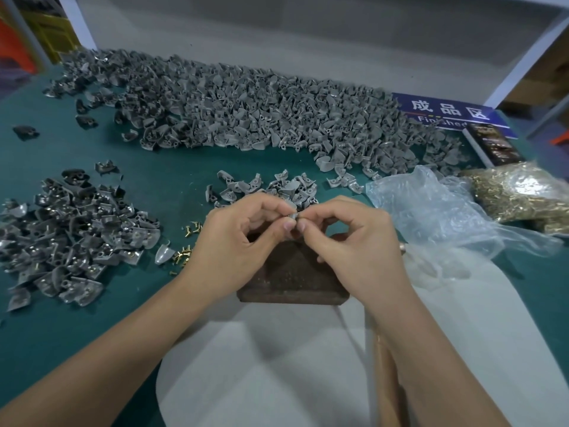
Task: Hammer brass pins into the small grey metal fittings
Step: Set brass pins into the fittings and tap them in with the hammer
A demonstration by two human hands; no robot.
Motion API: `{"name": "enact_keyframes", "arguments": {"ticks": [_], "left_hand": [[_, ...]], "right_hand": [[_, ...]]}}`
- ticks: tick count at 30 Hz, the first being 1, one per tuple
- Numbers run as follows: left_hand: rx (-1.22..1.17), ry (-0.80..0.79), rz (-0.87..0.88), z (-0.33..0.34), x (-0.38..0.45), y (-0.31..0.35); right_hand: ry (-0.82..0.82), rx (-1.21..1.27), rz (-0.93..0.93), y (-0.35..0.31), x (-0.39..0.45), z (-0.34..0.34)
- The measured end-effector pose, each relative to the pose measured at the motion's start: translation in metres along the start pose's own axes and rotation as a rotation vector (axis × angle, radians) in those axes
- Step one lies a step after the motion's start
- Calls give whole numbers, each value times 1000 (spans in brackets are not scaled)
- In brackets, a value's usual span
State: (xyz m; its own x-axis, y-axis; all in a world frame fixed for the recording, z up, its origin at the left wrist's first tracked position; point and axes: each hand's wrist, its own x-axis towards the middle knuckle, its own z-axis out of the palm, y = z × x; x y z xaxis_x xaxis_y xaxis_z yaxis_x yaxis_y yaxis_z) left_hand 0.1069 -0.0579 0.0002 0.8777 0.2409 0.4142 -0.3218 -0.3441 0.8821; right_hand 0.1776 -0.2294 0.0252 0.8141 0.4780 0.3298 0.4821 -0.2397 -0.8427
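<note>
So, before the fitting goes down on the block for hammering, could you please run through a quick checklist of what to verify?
1. Fitting held: ok, the left hand and right hand both pinch it at the fingertips.
2. Pin seated in the fitting: cannot tell, fingers hide it.
3. Brown block ready: ok, it lies bare directly below the hands.
4. Spare brass pins: ok, loose ones lie left of the block.
5. Hammer at hand: cannot tell, only a wooden handle shows under the right forearm.
</note>
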Motion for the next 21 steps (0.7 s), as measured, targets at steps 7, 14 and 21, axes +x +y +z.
{"name": "enact_keyframes", "arguments": {"ticks": [7,14,21], "left_hand": [[102,-110,-17,-3,1,6],[335,-283,88,-9,3,7],[368,-307,114,-18,4,2]], "right_hand": [[135,-19,73,-10,-8,-35],[-87,-844,593,-11,-86,-45],[84,-168,632,-14,-97,-53]]}}
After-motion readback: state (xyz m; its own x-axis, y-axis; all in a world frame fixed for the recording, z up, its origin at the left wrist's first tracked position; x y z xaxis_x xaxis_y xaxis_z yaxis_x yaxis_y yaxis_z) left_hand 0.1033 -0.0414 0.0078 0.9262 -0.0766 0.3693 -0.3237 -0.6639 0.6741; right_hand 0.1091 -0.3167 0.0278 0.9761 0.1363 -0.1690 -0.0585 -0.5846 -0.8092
